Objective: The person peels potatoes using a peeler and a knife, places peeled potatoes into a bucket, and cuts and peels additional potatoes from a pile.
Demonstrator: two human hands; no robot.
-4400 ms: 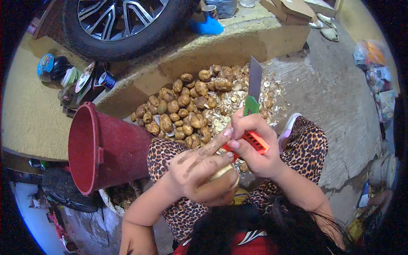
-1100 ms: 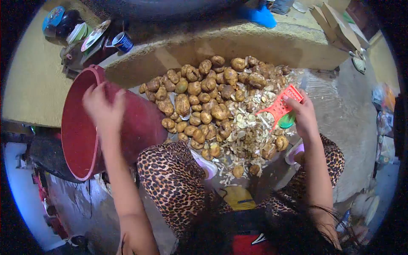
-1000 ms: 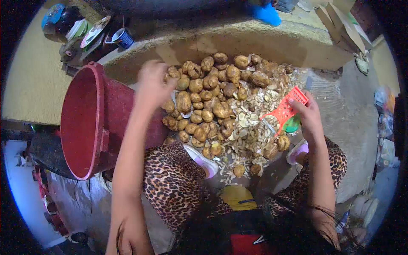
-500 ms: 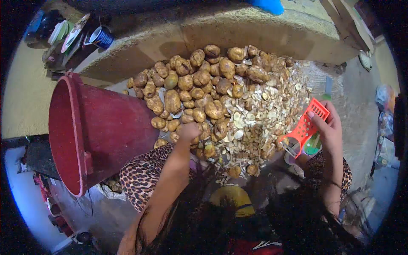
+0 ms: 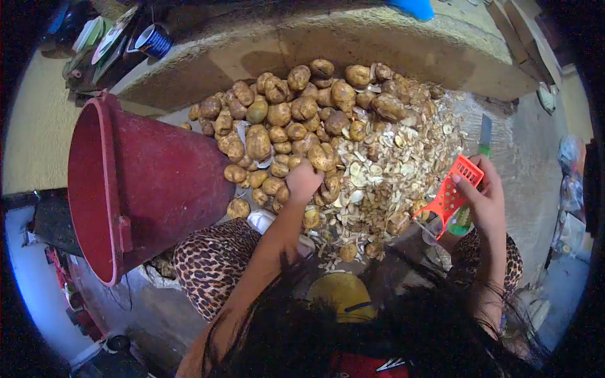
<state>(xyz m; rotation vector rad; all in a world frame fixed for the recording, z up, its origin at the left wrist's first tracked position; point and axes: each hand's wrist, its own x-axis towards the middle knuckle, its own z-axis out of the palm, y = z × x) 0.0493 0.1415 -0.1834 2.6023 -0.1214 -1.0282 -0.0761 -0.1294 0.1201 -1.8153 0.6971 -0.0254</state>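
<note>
My right hand (image 5: 484, 194) grips an orange plastic peeler (image 5: 449, 195) with grating slots at its top, round holes along its body and a metal blade across its forked lower end. My left hand (image 5: 304, 181) reaches down into a heap of unpeeled brown potatoes (image 5: 258, 143), right beside a large potato (image 5: 322, 157). Its fingers point away and are mostly hidden, so their grip does not show. Pale and brown peelings (image 5: 384, 167) lie thickly right of the potatoes. A knife (image 5: 485, 131) with a green handle lies behind the right hand.
A big dark-red bucket (image 5: 170, 170) lies tipped on the left, its mouth facing left. A low wall (image 5: 252, 72) runs behind the heap. Plates and a blue cup (image 5: 153, 41) sit at the upper left. Something yellow and rounded (image 5: 342, 296) is close to my body.
My left hand has moved right and slightly away from me, up to the large potato. The right hand still holds the peeler in nearly the same place. The view has shifted slightly.
</note>
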